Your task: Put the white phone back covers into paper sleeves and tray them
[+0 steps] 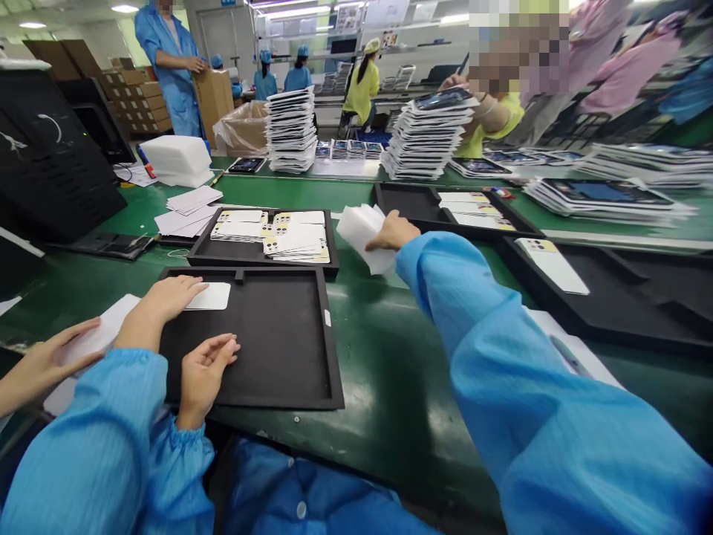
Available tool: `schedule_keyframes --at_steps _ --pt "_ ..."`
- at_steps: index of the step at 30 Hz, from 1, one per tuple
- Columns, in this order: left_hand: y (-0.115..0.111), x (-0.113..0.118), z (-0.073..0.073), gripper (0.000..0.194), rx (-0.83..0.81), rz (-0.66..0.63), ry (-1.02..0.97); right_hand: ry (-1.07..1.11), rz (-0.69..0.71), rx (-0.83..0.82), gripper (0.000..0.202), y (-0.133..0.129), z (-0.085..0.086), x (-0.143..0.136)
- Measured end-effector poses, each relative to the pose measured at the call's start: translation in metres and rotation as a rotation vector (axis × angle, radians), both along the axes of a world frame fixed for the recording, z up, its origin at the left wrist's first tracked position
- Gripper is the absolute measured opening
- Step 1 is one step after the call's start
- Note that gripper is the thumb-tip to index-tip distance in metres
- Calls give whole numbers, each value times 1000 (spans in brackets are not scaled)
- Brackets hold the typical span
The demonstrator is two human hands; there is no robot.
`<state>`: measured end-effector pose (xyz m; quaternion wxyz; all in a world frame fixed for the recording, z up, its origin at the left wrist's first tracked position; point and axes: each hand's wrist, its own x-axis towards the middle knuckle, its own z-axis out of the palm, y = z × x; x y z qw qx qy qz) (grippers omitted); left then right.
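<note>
My left hand (205,371) hovers over the lower left part of a black tray (267,349), its fingers curled toward the thumb and nothing visible between them. Reaching across to the middle of the table, my right hand (393,232) grips a bundle of thin white sheets (362,236). Behind the near tray, another black tray (328,264) holds white cards with camera-like prints (298,241). A plain white card (215,296) lies in the near tray's upper left corner, under a co-worker's fingers.
From the left come a co-worker's hands (161,301), the other holding a white stack (108,323). Black trays (629,275) stand at right. Tall stacks of flat packs (290,130) line the far side. A dark machine (53,156) stands at left; several people work beyond.
</note>
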<state>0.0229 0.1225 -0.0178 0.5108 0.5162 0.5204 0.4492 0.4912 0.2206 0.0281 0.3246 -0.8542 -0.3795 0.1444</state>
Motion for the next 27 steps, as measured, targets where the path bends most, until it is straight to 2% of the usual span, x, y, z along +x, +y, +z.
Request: schedule_keyframes --at_steps 2,4,8,11,15,19,21,24,27 --pt "0 0 0 43 -2 7 -5 -136 3 -185 107 -7 -2 -11" --pt "0 0 0 40 -2 5 -12 -197 6 -283 103 -13 -7 -21" --pt "2 0 -1 36 1 -1 -2 -181 -17 -249 90 -18 -15 -31" --pt "2 1 -2 34 13 24 13 -143 -31 -193 76 -18 -11 -30" --pt "3 1 -2 37 36 43 11 -60 -55 -19 62 -29 8 -29" --pt "4 0 -3 42 29 18 28 198 16 275 38 -57 21 -42" --pt "2 1 -2 44 54 21 71 384 83 431 37 -77 16 -56" --pt "-5 15 6 44 212 66 195 658 194 672 52 -107 -3 -82" --pt "-13 47 22 48 400 -38 247 651 228 705 60 -135 -23 -102"
